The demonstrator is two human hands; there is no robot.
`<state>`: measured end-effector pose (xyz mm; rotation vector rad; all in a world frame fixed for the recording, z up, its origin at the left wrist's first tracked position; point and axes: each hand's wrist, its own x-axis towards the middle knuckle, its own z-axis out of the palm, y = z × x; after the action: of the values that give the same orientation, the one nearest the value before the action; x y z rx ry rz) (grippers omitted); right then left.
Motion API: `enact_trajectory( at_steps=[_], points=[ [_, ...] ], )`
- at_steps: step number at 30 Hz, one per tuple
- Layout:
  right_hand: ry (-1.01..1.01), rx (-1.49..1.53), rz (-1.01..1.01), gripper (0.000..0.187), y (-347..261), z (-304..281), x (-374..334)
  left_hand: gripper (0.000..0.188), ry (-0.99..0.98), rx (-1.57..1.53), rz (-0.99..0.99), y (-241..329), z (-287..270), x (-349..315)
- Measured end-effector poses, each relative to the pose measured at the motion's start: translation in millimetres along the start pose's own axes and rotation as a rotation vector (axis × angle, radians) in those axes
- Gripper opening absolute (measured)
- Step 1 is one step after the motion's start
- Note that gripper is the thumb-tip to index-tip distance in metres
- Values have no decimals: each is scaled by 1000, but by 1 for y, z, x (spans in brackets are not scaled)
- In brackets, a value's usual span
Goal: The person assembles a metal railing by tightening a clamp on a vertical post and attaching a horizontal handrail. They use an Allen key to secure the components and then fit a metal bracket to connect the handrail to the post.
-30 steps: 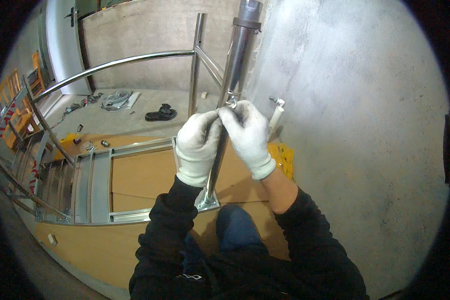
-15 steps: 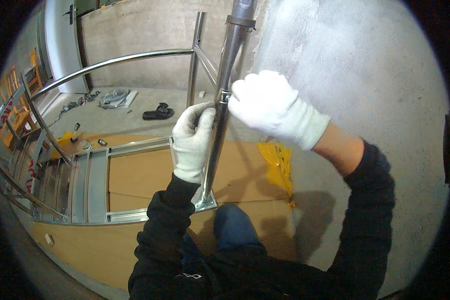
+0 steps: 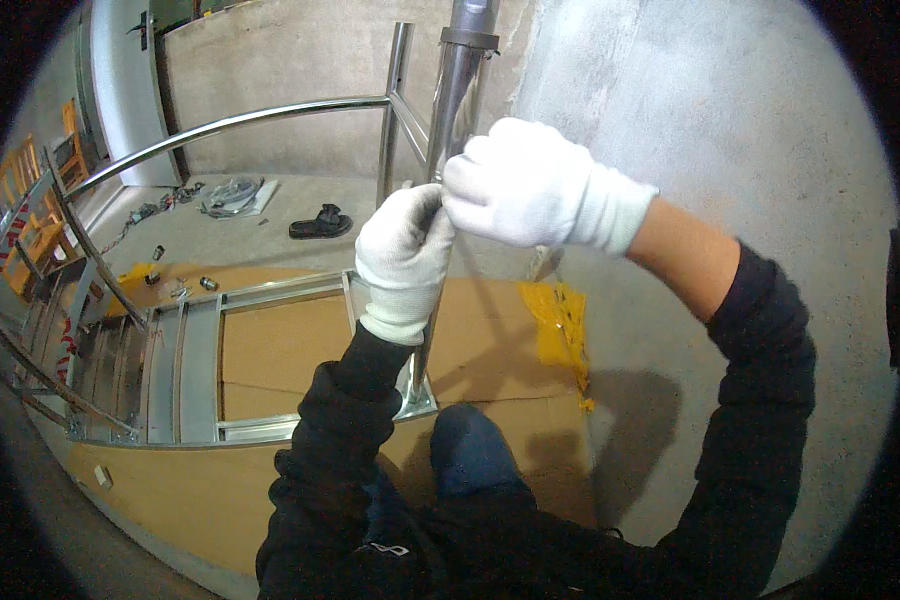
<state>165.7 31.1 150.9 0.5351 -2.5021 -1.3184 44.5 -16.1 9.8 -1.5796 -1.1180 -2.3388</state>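
Observation:
My left hand (image 3: 405, 258), in a white knit glove, is closed at the upright steel post (image 3: 456, 95). My right hand (image 3: 518, 188), gloved alike, is curled into a fist against the left fingertips. Both meet in front of the post at mid-height, covering that stretch of it. Whatever the fingers pinch is hidden. A dark collar (image 3: 470, 40) rings the post near its top, with a grey tube (image 3: 474, 15) above it. Below, the post stands on the corner of a flat metal frame (image 3: 195, 370).
Curved steel handrail (image 3: 240, 118) runs left from a second post (image 3: 386, 155). Cardboard (image 3: 505, 340) lies under the frame, yellow plastic (image 3: 560, 325) at its right side. A black sandal (image 3: 320, 223), coiled clear hose (image 3: 235, 195) and small fittings (image 3: 208, 284) lie beyond. Concrete wall (image 3: 710, 130) right.
Both hands have come together in front of the post. My left hand moved up and right, the right slightly left. The metal fitting on the post that showed before is now covered.

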Motion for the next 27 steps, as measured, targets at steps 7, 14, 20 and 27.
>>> enact_trajectory(
  at_steps=[7,14,20,27],
  points=[
    [444,756,1150,27,-60,30,-15,14,-11,92,94,0,2,1],
    [424,823,1232,25,-56,42,-4,15,-79,-51,-41,-3,-3,1],
    [194,194,639,8,-45,25,-2,32,117,-431,-456,-24,-14,1],
    [-249,347,478,12,-31,12,13,53,-276,-384,-389,-25,2,31]
  ],
)
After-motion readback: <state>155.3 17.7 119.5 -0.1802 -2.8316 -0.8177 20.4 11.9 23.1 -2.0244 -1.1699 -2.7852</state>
